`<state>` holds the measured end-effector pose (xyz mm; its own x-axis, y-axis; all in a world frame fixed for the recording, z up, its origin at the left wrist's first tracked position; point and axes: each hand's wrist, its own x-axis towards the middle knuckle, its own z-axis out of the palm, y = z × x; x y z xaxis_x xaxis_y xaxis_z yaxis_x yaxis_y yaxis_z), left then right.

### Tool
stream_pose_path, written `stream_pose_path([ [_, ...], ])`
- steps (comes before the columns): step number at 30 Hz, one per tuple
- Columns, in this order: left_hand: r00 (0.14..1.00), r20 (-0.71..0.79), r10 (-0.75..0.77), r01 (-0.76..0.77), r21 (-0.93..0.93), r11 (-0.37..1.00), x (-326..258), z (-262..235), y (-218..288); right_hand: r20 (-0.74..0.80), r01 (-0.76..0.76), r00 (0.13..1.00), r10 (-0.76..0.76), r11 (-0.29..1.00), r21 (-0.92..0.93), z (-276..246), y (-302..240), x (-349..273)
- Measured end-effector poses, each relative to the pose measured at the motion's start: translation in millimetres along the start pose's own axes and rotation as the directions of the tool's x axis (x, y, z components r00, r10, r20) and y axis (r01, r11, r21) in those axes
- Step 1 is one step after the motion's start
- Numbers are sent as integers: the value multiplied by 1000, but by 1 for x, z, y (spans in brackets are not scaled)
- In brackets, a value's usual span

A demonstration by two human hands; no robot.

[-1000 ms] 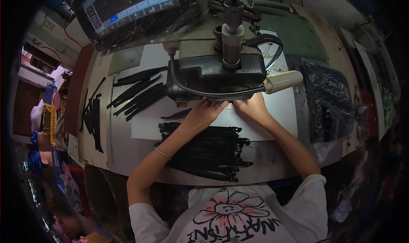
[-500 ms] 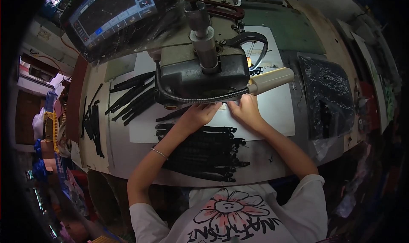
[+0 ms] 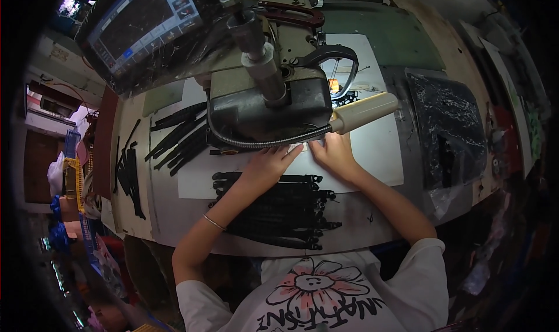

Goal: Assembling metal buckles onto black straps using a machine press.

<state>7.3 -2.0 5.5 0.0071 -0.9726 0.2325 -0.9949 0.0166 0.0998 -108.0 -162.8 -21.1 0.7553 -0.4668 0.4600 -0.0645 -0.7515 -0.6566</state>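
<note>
My left hand (image 3: 269,164) lies at the front edge of a sewing machine head (image 3: 268,108), fingers together and pointing right. A black strap (image 3: 224,152) runs out to the left from under it, so its fingers look closed on that strap. Close by on the right, my right hand (image 3: 335,152) has its thumb and fingers bent together below the machine head. Its fingertips are partly hidden, and what they pinch cannot be made out. A small pale piece (image 3: 299,147) shows between the two hands. In front of my hands lies a row of black straps (image 3: 273,209) with knobbly right ends.
More black straps (image 3: 180,128) lie left of the machine, and a thinner bunch (image 3: 129,175) sits farther left. A white lamp (image 3: 367,112) on a bendable metal neck juts out right. A screen (image 3: 140,29) stands back left; a plastic-wrapped black pack (image 3: 447,128) lies right.
The view has shifted slightly, so the machine appears a little farther left. The strap by my left hand has gone from slanting to nearly level. My right hand has barely moved.
</note>
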Motion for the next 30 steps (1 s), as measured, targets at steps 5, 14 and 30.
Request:
stream_pose_path([
  [5,994,19,-108,108,-21,994,-4,-4,13,104,-79,992,73,996,52,-4,2,1],
  [14,984,-17,-175,173,-92,981,-4,-3,14,50,-16,999,14,999,33,-1,3,6],
  [30,982,-12,-188,188,-46,981,-4,-2,15,46,-125,992,120,985,120,1,3,7],
])
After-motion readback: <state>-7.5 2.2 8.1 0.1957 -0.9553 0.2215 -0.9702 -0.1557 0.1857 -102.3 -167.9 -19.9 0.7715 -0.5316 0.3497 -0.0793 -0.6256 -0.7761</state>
